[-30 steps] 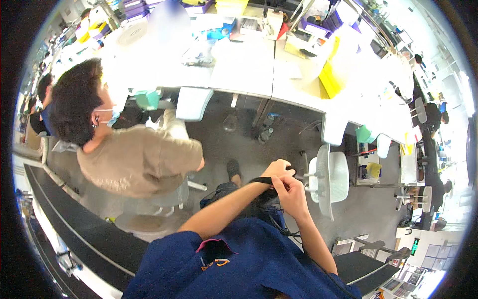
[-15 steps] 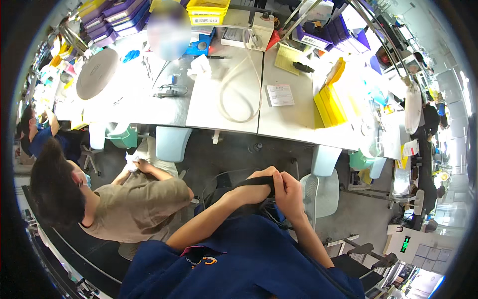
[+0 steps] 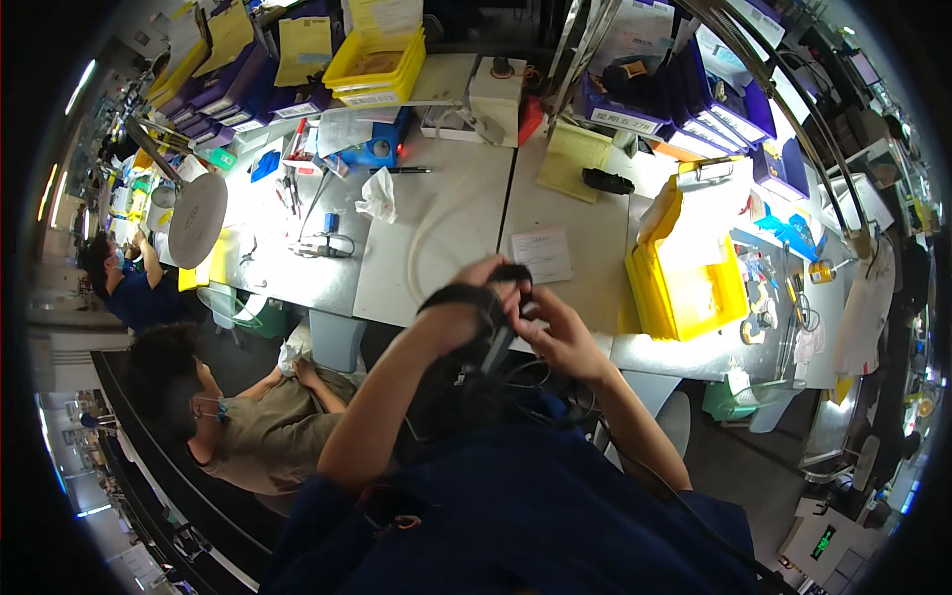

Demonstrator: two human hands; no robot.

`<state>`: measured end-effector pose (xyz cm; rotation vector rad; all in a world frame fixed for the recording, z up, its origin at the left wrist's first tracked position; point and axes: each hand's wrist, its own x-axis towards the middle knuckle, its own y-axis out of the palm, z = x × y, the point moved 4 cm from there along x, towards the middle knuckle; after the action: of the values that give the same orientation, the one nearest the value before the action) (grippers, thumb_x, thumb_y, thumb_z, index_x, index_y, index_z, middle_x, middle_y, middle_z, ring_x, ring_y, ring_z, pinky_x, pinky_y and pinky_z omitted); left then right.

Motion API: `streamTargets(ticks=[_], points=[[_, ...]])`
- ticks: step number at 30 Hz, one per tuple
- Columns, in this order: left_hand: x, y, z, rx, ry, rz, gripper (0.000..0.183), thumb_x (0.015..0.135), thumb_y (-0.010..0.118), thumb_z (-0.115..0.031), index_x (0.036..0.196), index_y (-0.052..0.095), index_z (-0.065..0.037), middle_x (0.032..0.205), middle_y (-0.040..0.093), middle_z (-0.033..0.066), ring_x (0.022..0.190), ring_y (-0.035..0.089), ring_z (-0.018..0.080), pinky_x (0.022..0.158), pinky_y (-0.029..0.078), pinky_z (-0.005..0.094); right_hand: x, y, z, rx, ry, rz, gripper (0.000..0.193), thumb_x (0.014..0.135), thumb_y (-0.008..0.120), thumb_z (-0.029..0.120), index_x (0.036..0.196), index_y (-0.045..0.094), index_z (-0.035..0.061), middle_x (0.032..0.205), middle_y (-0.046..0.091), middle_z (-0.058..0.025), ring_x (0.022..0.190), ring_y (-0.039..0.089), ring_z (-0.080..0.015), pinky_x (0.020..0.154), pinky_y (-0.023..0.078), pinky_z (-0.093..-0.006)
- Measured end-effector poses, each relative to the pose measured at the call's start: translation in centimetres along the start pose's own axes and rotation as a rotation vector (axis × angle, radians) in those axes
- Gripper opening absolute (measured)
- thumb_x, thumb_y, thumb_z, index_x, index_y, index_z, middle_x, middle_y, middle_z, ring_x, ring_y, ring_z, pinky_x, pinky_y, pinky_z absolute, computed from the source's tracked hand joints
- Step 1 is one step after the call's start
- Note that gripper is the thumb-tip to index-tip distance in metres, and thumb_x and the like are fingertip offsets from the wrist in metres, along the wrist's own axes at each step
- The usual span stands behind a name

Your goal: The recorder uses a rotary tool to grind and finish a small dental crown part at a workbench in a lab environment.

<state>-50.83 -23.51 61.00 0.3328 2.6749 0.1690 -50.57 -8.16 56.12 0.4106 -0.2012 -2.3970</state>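
Note:
Ahead of my chest and over the near edge of the bench, my two hands meet. A black strap (image 3: 458,295) circles my left wrist. A second black loop (image 3: 512,273) shows at the fingers of my left hand (image 3: 478,272), which are curled in; what they hold is partly hidden. My right hand (image 3: 563,340) comes from the right, its thumb and fingers closed on the black strap material beside the left fingertips. Below the hands hang dark cables (image 3: 531,377), blurred and hard to tell apart.
A yellow tray (image 3: 684,297) stands on the right of the white bench (image 3: 397,268), near a paper slip (image 3: 541,255). Crumpled tissue (image 3: 378,195) and a handpiece with cable (image 3: 322,248) lie left. Purple bins (image 3: 238,94) line the back. A co-worker (image 3: 263,436) sits left.
My hands have risen from lap level to over the bench edge. A strap now shows around my left wrist. My view has shifted, bringing more of the bench closer.

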Motion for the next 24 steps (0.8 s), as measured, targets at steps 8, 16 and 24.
streamTargets(ticks=[8,16,24], points=[[11.4,-1.1,-1.7,-0.087,0.007,-0.034,0.019,0.096,0.053,-0.019,0.104,0.054,-0.002,0.079,0.054,0.0004,0.075,0.057,0.0118,0.068,0.047,0.0239,7.0,-8.7,0.8,-0.027,-0.047,0.13,0.043,0.089,0.067,0.018,0.124,0.048,0.0012,0.091,0.057,-0.0046,0.076,0.057,-0.01,0.055,0.048,-0.0249],[15.6,-6.0,3.6,0.018,0.191,-0.529,0.022,0.096,0.054,-0.01,0.118,0.051,-0.008,0.121,0.055,0.0081,0.106,0.057,0.0171,0.088,0.046,0.0295,11.7,-14.8,-5.9,-0.174,-0.074,-0.658,0.03,0.087,0.066,0.017,0.11,0.06,-0.0018,0.075,0.063,-0.0056,0.068,0.061,-0.0114,0.062,0.051,-0.0267],[18.0,-6.2,5.9,-0.3,0.229,-0.479,0.016,0.099,0.045,-0.008,0.111,0.054,-0.007,0.103,0.062,0.0066,0.094,0.06,0.0153,0.08,0.048,0.0291,15.4,-19.4,-7.7,-0.791,-0.409,-0.934,0.037,0.083,0.068,0.016,0.115,0.059,-0.0005,0.095,0.067,-0.0165,0.079,0.065,-0.0254,0.072,0.05,-0.0329]])
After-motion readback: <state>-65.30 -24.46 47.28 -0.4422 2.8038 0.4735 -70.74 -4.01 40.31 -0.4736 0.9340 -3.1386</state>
